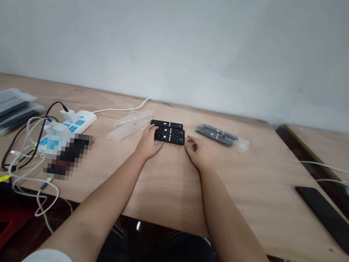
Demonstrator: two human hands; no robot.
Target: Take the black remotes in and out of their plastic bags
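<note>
Three black remote controls [173, 138] lie close together, one behind another, at the middle of the wooden table. My left hand [150, 142] is at their left end, its fingers touching the nearer remotes. At the right end is my right hand [198, 152], fingers apart and curved, with nothing in it. Further right, remotes in clear plastic sleeves [216, 134] lie beside each other. Flattened clear plastic sleeves [129, 125] rest to the left of the black remotes.
On the left are a white power strip [80, 122] with tangled cables, a pixelated dark object [68, 157] and a stack of plastic bags [0, 109]. A black phone-like slab [328, 219] lies at the right. Behind the table stands a wall [181, 40].
</note>
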